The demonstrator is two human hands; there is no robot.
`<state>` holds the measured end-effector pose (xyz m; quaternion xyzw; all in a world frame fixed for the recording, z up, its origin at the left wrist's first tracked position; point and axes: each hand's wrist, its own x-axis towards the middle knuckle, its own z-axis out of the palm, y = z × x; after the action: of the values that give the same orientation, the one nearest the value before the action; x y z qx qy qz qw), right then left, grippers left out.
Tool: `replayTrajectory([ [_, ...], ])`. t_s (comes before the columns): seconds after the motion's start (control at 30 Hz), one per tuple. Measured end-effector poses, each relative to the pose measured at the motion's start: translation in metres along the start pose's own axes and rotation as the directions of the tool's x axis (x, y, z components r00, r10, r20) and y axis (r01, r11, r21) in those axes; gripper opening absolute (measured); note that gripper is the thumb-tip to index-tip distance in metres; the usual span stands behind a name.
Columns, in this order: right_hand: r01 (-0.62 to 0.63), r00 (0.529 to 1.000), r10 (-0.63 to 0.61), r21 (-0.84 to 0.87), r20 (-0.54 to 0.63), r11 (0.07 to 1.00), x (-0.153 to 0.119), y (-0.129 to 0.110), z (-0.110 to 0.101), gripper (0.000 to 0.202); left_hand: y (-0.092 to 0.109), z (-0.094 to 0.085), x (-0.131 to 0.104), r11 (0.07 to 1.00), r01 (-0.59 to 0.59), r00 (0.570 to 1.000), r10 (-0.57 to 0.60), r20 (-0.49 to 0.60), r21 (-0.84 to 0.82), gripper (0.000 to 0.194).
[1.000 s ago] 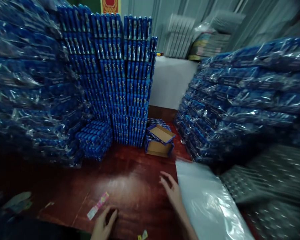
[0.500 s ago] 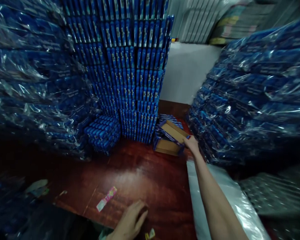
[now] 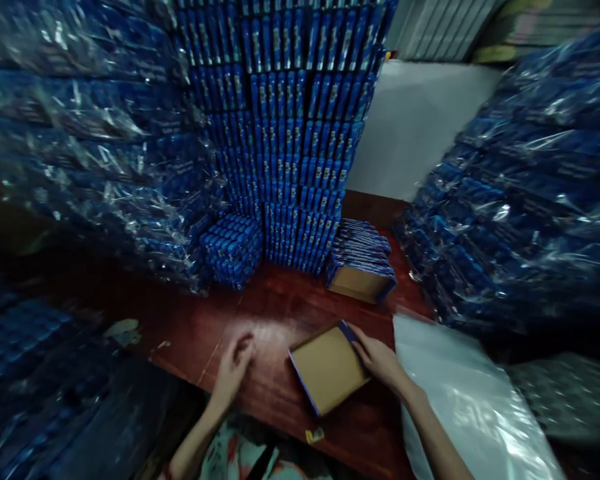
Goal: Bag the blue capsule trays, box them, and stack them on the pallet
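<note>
My right hand [image 3: 377, 360] grips the right edge of a shallow cardboard tray [image 3: 327, 370], brown inside with a blue rim, tilted over the front of the red-brown tabletop [image 3: 275, 293]. To the left of the tray, my left hand [image 3: 237, 363] hovers over the table with its fingers curved and apart, holding nothing. Behind the tray lies a stack of nested blue trays [image 3: 363, 250], the front one showing its brown inside. A small block of blue packs [image 3: 233, 250] sits left of that stack.
Tall rows of blue packs [image 3: 280, 133] rise at the back. Plastic-wrapped blue bundles [image 3: 105, 140] stand at the left, and more wrapped bundles [image 3: 540, 200] at the right. A clear plastic sheet [image 3: 455, 380] lies right of my right arm. A yellow scrap [image 3: 315, 435] lies near the front edge.
My right hand has brought the tray from the stack toward me. My left hand has moved up and left on screen. The view has shifted, and the pink strip no longer shows.
</note>
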<state>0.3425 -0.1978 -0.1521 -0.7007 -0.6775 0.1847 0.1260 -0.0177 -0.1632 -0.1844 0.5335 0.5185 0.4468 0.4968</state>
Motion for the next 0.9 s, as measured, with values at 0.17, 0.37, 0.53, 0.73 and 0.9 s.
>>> replayTrajectory([
  [0.17, 0.208, 0.974, -0.187, -0.176, 0.132, 0.962, 0.043, -0.048, 0.028, 0.041, 0.038, -0.029, 0.104, 0.988, -0.135, 0.913, 0.095, -0.397, -0.075, 0.051],
  [0.37, 0.401, 0.904, -0.342, -0.232, 0.257, 0.886, 0.106, -0.099, 0.024, 0.034, 0.064, -0.045, 0.165, 0.971, -0.206, 0.847, 0.240, -0.474, 0.122, 0.074],
  [0.53, 0.339, 0.911, -0.312, -0.060, 0.269, 0.939, 0.136, -0.114, 0.014, 0.048, 0.068, -0.060, 0.183, 0.979, -0.179, 0.864, 0.204, -0.460, 0.098, 0.060],
  [0.73, 0.217, 0.973, -0.228, 0.380, -0.014, 0.899, 0.172, -0.139, 0.009, 0.053, 0.067, -0.066, 0.192, 0.974, -0.165, 0.854, 0.220, -0.471, 0.156, 0.055],
  [0.9, 0.147, 0.987, -0.038, 0.763, -0.158, 0.629, 0.243, -0.199, 0.009, 0.065, 0.073, -0.056, 0.199, 0.984, -0.111, 0.843, 0.167, -0.511, 0.138, 0.052],
])
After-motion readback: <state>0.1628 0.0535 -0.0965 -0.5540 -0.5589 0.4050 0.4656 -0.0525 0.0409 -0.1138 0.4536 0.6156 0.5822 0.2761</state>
